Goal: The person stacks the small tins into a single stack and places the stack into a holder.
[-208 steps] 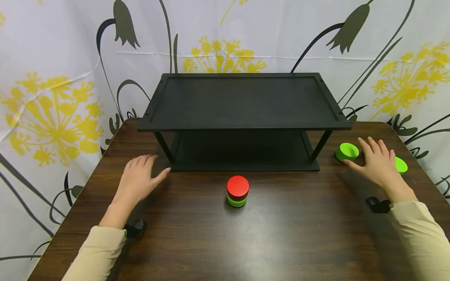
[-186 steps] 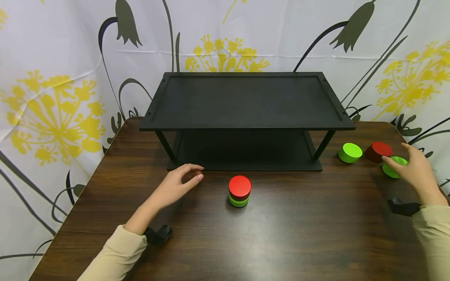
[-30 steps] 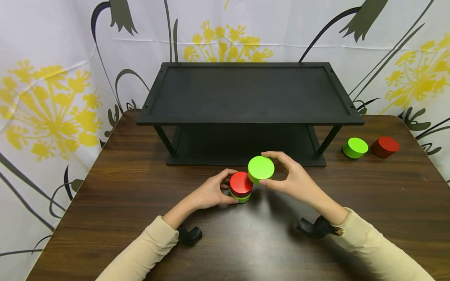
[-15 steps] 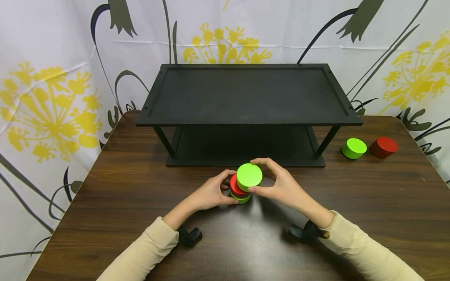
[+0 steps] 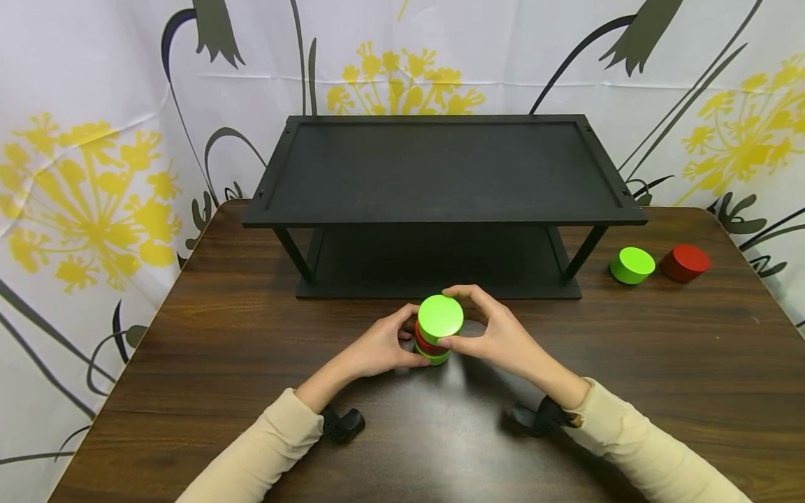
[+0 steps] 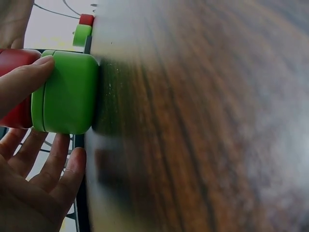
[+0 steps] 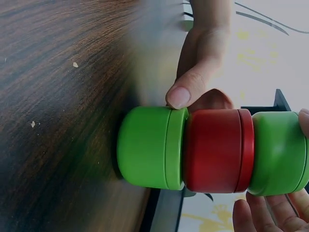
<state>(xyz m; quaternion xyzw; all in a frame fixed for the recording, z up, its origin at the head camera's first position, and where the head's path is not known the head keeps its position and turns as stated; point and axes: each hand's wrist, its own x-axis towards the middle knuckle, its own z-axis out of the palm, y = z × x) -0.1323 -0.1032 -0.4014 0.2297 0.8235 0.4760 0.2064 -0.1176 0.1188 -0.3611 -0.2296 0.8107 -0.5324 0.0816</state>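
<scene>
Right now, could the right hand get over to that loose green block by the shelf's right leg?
Probably yes, but not freely: the right hand holds the top green block on the stack. The loose green block sits on open table with nothing between, beside the red block.

From the head view we see only the top green tub [image 5: 440, 318] in full; the red tub [image 5: 425, 343] and bottom green tub [image 5: 434, 358] beneath it show as slivers behind our hands. The right wrist view cuts off our right hand [image 7: 270, 212] at the frame's edge, leaving only fingertips. In the left wrist view the table [image 6: 203, 121] is blurred, and the picture's left edge crops the red tub. The shelf's [image 5: 440, 171] lower tier lies in deep shadow.
</scene>
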